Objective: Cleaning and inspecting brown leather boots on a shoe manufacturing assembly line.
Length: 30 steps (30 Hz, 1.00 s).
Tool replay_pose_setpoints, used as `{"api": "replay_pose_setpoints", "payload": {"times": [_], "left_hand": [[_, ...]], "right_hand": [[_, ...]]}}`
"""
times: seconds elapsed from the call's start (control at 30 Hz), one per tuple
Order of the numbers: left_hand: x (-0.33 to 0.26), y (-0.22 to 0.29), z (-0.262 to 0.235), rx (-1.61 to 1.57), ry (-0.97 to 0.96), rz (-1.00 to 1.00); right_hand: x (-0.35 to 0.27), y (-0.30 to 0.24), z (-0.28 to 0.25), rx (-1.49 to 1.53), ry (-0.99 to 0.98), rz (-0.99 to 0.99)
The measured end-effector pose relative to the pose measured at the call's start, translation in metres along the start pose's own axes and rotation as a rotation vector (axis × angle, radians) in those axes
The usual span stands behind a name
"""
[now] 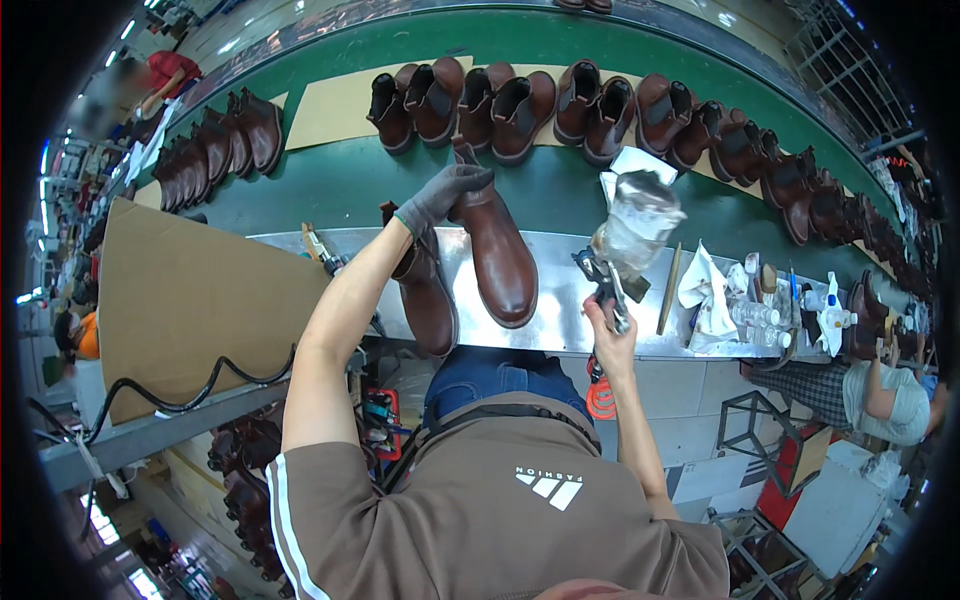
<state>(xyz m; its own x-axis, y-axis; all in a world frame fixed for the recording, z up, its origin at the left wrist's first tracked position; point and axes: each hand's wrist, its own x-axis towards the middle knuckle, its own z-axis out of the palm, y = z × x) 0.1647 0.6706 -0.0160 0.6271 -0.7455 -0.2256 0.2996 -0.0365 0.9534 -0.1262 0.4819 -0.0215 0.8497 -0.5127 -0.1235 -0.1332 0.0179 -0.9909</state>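
Note:
A grey glove covers my left hand (445, 195), which is closed on the upper part of a brown leather ankle boot (503, 260). The boot's toe points toward me over the metal worktop (553, 270). Just left of it is a second brown boot (428, 305), partly hidden behind my left forearm. My bare right hand (612, 340) is wrapped round the handle of a spray gun (612, 285). On top of the gun sits a cup wrapped in clear, stained plastic (640, 225). The gun is to the right of the boots, apart from them.
Several brown boots (520, 115) line the green conveyor (370, 190) on cardboard. A large cardboard sheet (200, 300) leans at left. White cloth (708, 295), bottles (765, 325) and a wooden stick (670, 290) lie at right. A black coiled hose (180, 400) hangs left. Other people work at both sides.

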Motion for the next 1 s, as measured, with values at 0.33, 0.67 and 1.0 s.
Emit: {"api": "replay_pose_setpoints", "payload": {"times": [0.33,0.67,1.0], "left_hand": [[-0.001,-0.014,-0.011,0.054,-0.085,-0.092],[-0.104,0.03,0.045,1.268,0.195,0.286],[-0.066,-0.02,-0.013,1.131,0.389,-0.553]], "right_hand": [[-0.019,-0.076,0.019,-0.146,-0.161,-0.08],[-0.012,0.029,-0.027,-0.176,0.006,-0.011],[0.037,0.089,-0.034,-0.313,-0.019,0.117]]}}
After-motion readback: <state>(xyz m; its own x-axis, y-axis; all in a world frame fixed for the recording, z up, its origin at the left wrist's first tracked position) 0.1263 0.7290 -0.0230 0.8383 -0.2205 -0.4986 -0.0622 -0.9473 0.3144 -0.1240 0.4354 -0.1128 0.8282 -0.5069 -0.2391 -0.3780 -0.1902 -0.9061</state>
